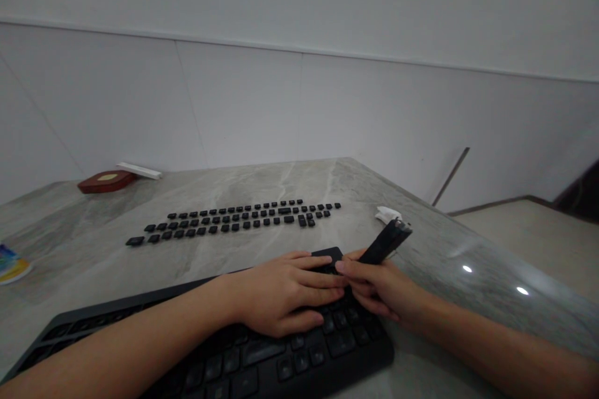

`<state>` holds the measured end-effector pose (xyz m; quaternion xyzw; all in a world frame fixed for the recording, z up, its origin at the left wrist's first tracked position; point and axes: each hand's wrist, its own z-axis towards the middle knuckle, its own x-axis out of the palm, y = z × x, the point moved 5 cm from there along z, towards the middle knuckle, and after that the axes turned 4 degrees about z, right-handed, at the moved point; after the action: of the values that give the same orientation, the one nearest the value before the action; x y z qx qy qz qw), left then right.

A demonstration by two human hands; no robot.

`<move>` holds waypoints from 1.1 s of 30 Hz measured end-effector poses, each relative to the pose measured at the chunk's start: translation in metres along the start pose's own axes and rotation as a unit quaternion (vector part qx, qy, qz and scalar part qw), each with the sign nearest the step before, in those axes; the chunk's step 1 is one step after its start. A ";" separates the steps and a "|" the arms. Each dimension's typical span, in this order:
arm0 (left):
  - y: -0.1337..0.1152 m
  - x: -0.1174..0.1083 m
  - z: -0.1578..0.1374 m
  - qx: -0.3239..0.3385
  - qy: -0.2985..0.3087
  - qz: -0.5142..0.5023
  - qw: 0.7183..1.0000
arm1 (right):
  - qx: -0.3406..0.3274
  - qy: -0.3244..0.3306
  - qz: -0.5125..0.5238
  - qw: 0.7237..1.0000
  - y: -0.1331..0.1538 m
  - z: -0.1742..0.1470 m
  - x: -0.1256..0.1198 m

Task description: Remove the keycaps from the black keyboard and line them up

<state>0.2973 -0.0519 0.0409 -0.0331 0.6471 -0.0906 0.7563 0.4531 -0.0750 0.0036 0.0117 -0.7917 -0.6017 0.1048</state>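
Observation:
A black keyboard [346, 349] lies on the table in front of me, tilted across the view. My left hand [292, 293] rests flat on its upper right part, fingers stretched toward the right edge. Close beside those fingertips, my right hand [374, 280] is closed round a black brush-like tool [384, 242]. The tool's wide, ragged end points up and away; its lower end is hidden by my fingers at the keyboard. Several small black keycaps [236, 218] are laid out in rows behind the keyboard, apart from both hands.
A crumpled white tissue [387, 214] lies beyond my right hand. At the back left are a reddish-brown wooden piece [107, 182] and a white strip [139, 169]. A colourful item [13, 264] sits at the left edge. The grey marble-patterned table [322, 182] meets the wall behind.

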 end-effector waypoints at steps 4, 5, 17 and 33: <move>0.000 0.000 -0.001 -0.007 0.002 -0.005 1.000 | -0.010 -0.040 0.023 0.999 -0.001 -0.001 0.000; 0.000 0.000 -0.001 -0.007 0.001 -0.006 1.000 | -0.013 -0.046 0.025 0.999 -0.002 -0.001 0.000; 0.001 0.001 -0.001 -0.013 0.009 -0.003 1.000 | -0.051 -0.094 0.037 0.994 -0.005 -0.004 0.000; 0.000 0.000 0.000 -0.006 0.000 0.003 1.000 | -0.048 -0.114 0.061 0.990 -0.009 -0.004 -0.002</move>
<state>0.2970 -0.0524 0.0408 -0.0360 0.6480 -0.0845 0.7561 0.4552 -0.0812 -0.0047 -0.1100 -0.7679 -0.6290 0.0509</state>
